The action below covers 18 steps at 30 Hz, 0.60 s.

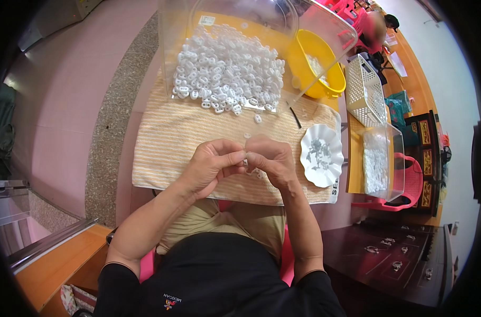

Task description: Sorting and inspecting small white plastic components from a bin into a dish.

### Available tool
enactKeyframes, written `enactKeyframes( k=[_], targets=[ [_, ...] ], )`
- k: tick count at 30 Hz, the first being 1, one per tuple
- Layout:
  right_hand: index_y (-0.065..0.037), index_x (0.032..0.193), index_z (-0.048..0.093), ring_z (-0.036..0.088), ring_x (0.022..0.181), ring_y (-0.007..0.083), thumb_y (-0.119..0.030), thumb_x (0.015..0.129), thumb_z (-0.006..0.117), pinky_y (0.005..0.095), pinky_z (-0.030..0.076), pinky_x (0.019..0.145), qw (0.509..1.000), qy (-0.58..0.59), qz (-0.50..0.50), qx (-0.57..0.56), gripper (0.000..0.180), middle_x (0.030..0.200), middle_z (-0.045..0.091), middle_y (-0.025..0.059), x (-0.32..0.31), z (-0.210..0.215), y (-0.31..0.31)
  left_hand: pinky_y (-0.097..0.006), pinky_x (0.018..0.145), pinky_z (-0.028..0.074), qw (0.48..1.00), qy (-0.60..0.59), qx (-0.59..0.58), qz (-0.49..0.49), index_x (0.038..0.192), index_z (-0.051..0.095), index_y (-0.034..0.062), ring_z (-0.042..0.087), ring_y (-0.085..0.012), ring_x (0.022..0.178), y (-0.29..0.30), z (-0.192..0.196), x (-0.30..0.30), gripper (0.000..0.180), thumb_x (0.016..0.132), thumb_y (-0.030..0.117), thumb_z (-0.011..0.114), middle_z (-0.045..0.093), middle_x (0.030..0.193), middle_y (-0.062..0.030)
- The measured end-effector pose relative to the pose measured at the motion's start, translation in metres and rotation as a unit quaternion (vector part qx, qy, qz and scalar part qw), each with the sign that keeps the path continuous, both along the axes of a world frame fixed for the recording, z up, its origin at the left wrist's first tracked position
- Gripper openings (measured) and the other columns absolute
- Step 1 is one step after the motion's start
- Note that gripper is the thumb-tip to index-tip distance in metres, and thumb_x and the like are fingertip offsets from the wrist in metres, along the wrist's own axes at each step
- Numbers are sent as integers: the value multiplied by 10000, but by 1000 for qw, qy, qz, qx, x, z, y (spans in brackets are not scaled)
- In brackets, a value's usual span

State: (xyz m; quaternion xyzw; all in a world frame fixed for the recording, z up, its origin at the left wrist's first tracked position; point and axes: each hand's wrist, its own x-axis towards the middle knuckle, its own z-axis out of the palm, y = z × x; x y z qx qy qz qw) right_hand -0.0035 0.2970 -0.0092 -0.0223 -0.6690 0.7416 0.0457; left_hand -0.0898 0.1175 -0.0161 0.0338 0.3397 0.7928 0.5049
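Note:
My left hand (215, 162) and my right hand (273, 161) meet over a striped towel (161, 142), thumbs and fingertips pinched together. Between them shows a bit of a small white plastic piece (245, 163), mostly hidden by the fingers. The fingers of my right hand are partly smeared by motion. Just beyond, a loose white two-holed piece (258, 119) lies on the towel, and a few more small pieces lie under my hands. To the right of my right hand stands a white scalloped dish (308, 165) holding small grey bits.
A clear plastic bin (169, 68) at the far side holds a heap of white two-holed pieces (224, 68). Right of it are a yellow basin (298, 47), a black stick (295, 118), a white perforated basket (364, 87) and a filled clear box (396, 169). Another person sits at the far right.

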Motion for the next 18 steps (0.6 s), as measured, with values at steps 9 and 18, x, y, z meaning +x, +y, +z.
enactKeyframes(
  k=[9, 18],
  targets=[
    [23, 1040, 663, 617, 750, 103, -43, 908, 641, 227, 515, 631, 1000, -9, -9, -26, 149, 994, 609, 73, 4, 4, -5, -267, 723, 568, 1000, 5, -3, -2, 1034, 625, 33, 651, -140, 761, 2, 2, 1, 172, 870, 41, 678, 666, 875, -62],
    [12, 971, 666, 499, 601, 19, 7, 868, 643, 180, 403, 571, 950, -46, -183, 249, 105, 692, 592, -37, 3, 13, 18, -280, 734, 589, 999, 20, -25, 25, 1026, 652, 19, 667, -136, 793, 2, -2, 0, 158, 870, 12, 667, 676, 879, -63]
  ],
)
